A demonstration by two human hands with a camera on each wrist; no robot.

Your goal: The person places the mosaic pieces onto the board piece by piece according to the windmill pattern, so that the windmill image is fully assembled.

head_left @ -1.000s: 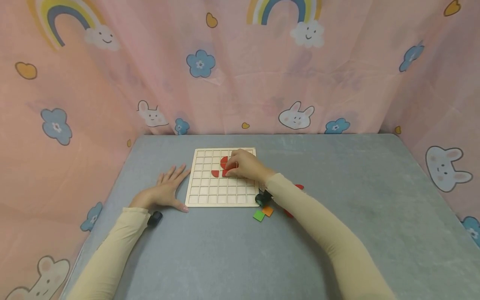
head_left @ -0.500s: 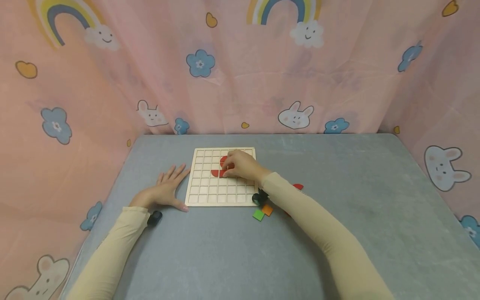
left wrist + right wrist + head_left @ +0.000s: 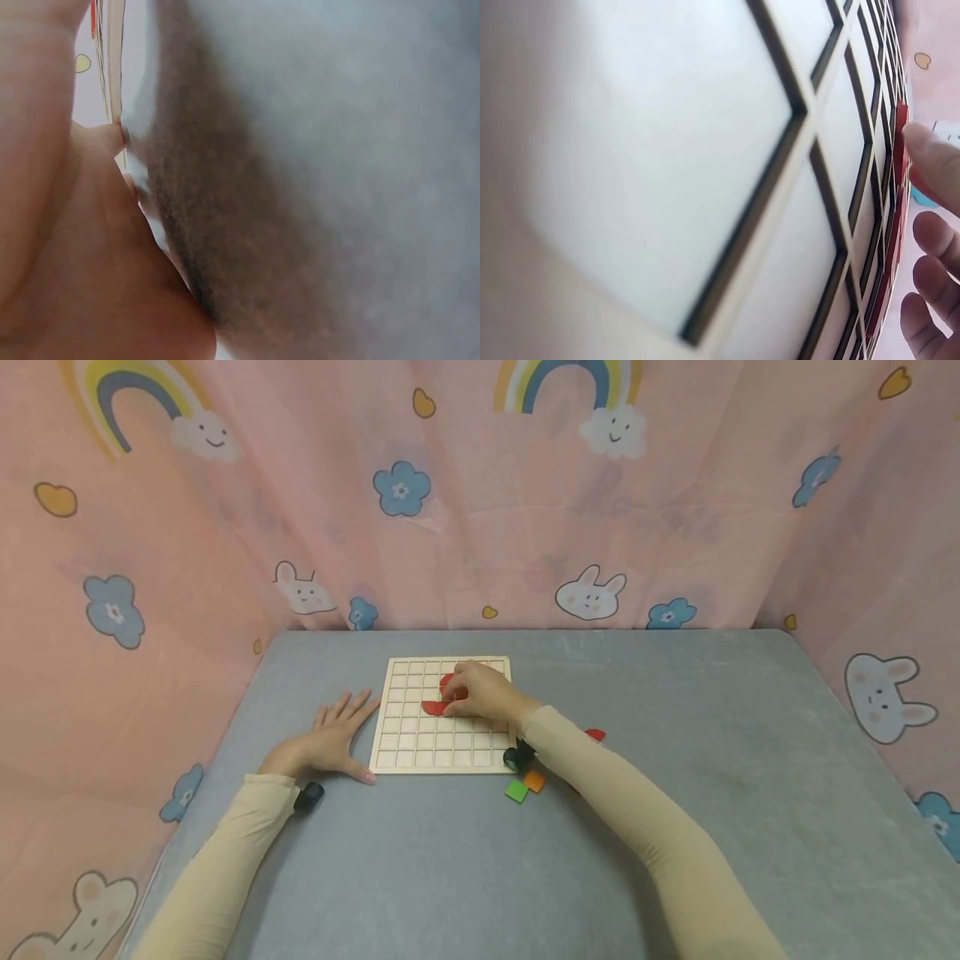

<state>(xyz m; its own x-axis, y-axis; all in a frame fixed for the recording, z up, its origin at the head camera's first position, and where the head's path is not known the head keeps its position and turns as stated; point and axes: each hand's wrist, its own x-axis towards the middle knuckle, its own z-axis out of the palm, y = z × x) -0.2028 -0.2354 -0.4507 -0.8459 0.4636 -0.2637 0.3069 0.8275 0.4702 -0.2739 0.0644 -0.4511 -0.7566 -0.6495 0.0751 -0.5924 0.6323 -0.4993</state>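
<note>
A light wooden grid board (image 3: 405,741) lies on the grey table, with square cells. Red pieces sit in its middle cells, among them a quarter-round piece (image 3: 430,707). My right hand (image 3: 487,692) is bent over these; the thumb touches a red piece (image 3: 901,142) in the right wrist view, while the other fingertips hang apart from the board. Part of the red group is hidden under this hand. My left hand (image 3: 330,739) rests with spread fingers at the board's left edge, its fingertips touching the frame. The left wrist view shows mostly palm and tabletop.
Right of the board's near corner lie a green square tile (image 3: 517,791) and an orange square tile (image 3: 534,781). A red piece (image 3: 596,735) shows beyond my right sleeve, which hides others. A pink patterned curtain (image 3: 465,543) closes off the back and sides.
My right hand has shifted slightly left over the board, and the red piece under its thumb now meets the quarter-round piece. My left hand stays in place.
</note>
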